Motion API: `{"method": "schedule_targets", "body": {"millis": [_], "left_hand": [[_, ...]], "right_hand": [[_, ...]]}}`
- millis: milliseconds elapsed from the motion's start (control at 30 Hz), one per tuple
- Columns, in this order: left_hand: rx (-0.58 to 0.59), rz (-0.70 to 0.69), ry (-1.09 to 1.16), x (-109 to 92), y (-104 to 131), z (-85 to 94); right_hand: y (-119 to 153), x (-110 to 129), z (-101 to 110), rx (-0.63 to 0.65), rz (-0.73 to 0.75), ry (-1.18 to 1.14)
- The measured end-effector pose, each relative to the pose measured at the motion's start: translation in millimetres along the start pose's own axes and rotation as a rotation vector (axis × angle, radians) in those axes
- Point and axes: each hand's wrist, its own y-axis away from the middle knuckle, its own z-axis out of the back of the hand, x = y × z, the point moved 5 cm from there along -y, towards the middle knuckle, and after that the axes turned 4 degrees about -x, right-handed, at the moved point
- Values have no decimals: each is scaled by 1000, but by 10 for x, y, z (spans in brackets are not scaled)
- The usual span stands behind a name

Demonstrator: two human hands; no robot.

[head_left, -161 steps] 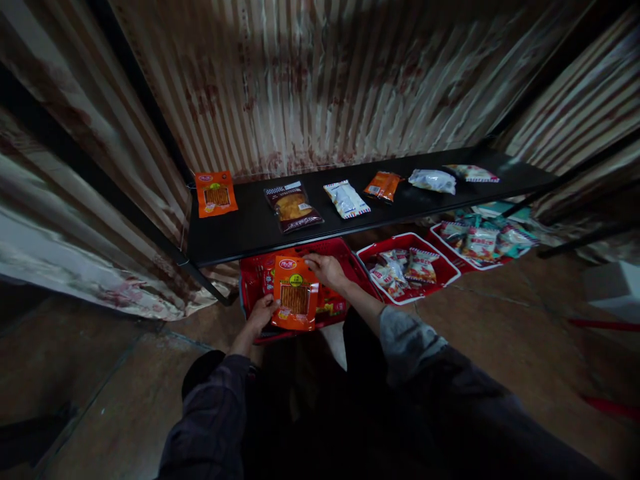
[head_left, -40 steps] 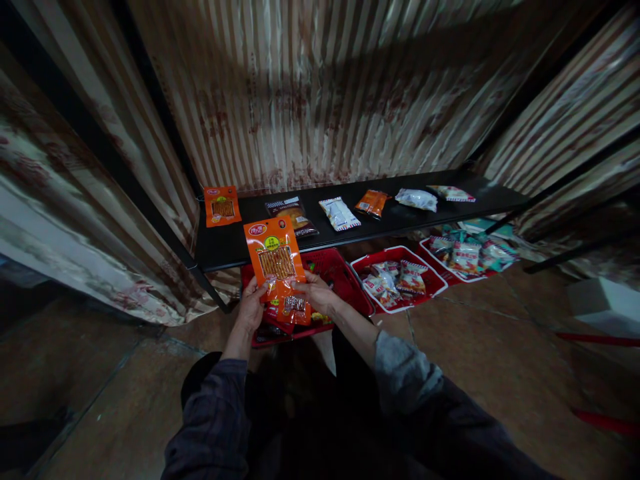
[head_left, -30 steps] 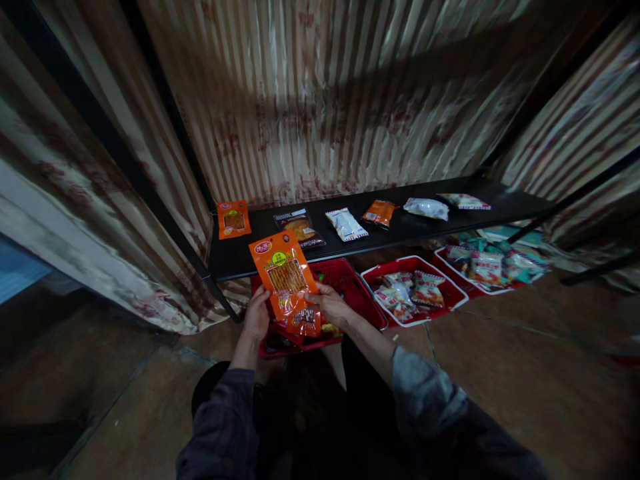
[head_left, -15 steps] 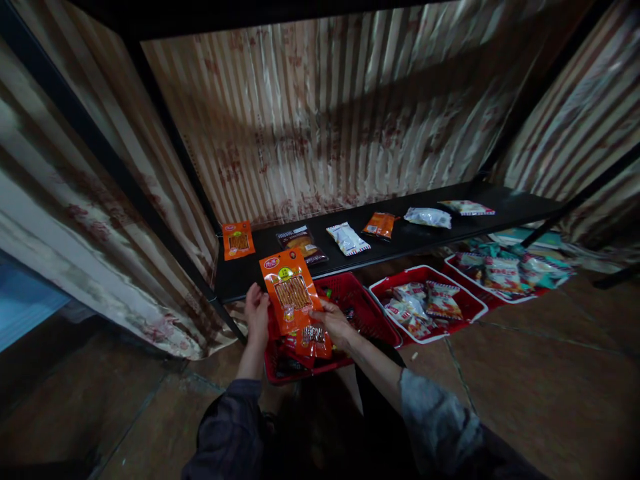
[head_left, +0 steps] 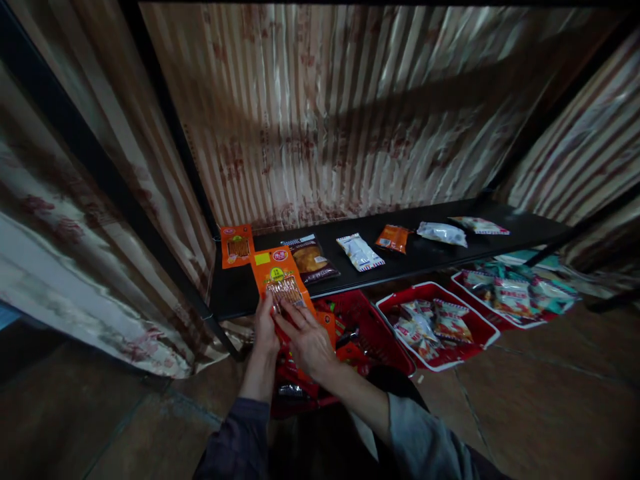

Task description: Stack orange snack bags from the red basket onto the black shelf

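Though hand-held, orange packet upright

Orange packet nearer black shelf

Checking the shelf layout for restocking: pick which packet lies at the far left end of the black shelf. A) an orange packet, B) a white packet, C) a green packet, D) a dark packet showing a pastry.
A: the orange packet lies at the left end of the black shelf, left of the dark pastry packet.
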Motion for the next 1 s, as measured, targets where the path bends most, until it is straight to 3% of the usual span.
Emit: {"method": "schedule_targets", "body": {"millis": [67, 133, 200, 267, 333, 400, 500, 600, 833, 1000], "left_hand": [[13, 78, 35, -30, -57, 69], [97, 168, 37, -60, -69, 78], [184, 227, 30, -87, -51, 54], [227, 240, 26, -99, -30, 18], [229, 251, 20, -76, -14, -20], [222, 278, 5, -24, 2, -56], [244, 339, -30, 68, 34, -97], [274, 399, -46, 132, 60, -100], [264, 391, 89, 120, 51, -83], [274, 430, 179, 59, 34, -94]], "right_hand": [[16, 55, -36, 52, 80, -54], [37, 63, -6, 79, 152, -154], [7, -26, 103, 0, 137, -263], [-99, -245, 249, -194, -24, -363], [-256, -544, 340, -364, -279, -500], [-450, -815, 337, -419, -509, -747], [-767, -1008, 300, -323, -613, -1060], [-939, -1057, 286, -229, -672, -1178], [-1031, -1041, 233, -252, -806, -1294], [-923, -982, 199, -87, -800, -1261]]}}
